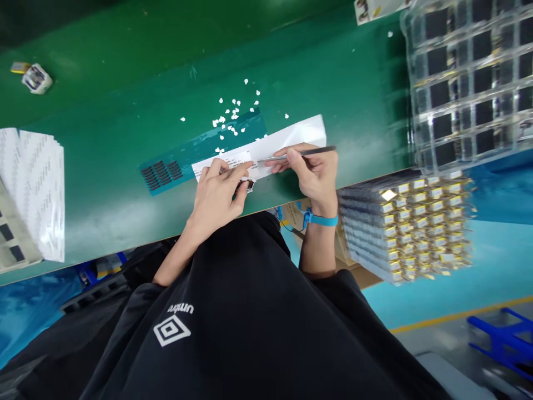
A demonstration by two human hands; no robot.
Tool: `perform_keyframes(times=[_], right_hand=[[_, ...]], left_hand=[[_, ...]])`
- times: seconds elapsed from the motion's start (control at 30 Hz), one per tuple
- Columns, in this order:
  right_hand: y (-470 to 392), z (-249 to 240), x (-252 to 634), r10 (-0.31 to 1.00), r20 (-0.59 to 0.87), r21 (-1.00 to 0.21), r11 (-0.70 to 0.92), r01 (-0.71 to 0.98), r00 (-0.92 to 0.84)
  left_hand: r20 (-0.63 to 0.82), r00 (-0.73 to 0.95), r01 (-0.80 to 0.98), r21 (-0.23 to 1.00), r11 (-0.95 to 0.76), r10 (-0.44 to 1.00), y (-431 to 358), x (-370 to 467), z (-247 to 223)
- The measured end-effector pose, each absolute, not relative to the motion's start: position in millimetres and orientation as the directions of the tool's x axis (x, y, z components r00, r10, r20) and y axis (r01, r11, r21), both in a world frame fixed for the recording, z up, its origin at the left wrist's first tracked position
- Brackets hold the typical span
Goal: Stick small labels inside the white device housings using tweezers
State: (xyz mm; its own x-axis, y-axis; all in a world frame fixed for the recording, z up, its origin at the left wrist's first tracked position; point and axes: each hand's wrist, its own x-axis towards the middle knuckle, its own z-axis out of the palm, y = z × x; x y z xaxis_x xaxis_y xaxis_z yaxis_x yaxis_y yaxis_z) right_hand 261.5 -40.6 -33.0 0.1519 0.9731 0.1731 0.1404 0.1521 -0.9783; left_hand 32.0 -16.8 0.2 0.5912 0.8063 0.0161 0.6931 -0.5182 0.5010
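Observation:
My right hand (314,172) grips slim tweezers (300,153), dark at the rear and paler toward the tip. Their tip meets a white label sheet (297,133), close to my left fingertips. My left hand (219,194) has its fingers lying on the printed end of that sheet. Between its thumb and fingers is a small dark part with a light edge (250,186), mostly covered by the hand. Beneath the sheet lies a blue-green translucent strip (200,147) with rows of small black pieces (161,175) at its left end.
Tiny white bits (234,114) are scattered beyond the sheet on the green bench (125,139). White printed sheets (41,189) lie at left, and a small white-and-yellow item (36,79) at far left. Clear compartment trays (462,83) and stacked battery-like packs (412,228) stand at right.

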Motion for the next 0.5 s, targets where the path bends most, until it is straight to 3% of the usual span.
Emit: perform_keyframes(times=[0.1, 0.23, 0.37, 0.5], right_hand=[[-40, -33, 262, 0.967, 0.158, -0.983, 0.135, 0.123, 0.201], [-42, -25, 249, 0.898, 0.209, -0.978, 0.190, 0.085, 0.387], [-49, -2, 224, 0.815, 0.295, -0.947, 0.317, 0.042, 0.499], [-60, 16, 204, 0.861, 0.227, -0.974, 0.202, 0.105, 0.454]], left_hand=[[0.053, 0.603, 0.653, 0.540, -0.531, 0.796, -17, 29, -1], [0.190, 0.600, 0.394, 0.776, -0.493, 0.777, -19, 22, 7], [0.091, 0.485, 0.089, 0.984, -0.153, 0.870, -20, 18, 16], [-0.034, 0.466, -0.060, 0.996, 0.069, 0.884, -16, 15, 17]])
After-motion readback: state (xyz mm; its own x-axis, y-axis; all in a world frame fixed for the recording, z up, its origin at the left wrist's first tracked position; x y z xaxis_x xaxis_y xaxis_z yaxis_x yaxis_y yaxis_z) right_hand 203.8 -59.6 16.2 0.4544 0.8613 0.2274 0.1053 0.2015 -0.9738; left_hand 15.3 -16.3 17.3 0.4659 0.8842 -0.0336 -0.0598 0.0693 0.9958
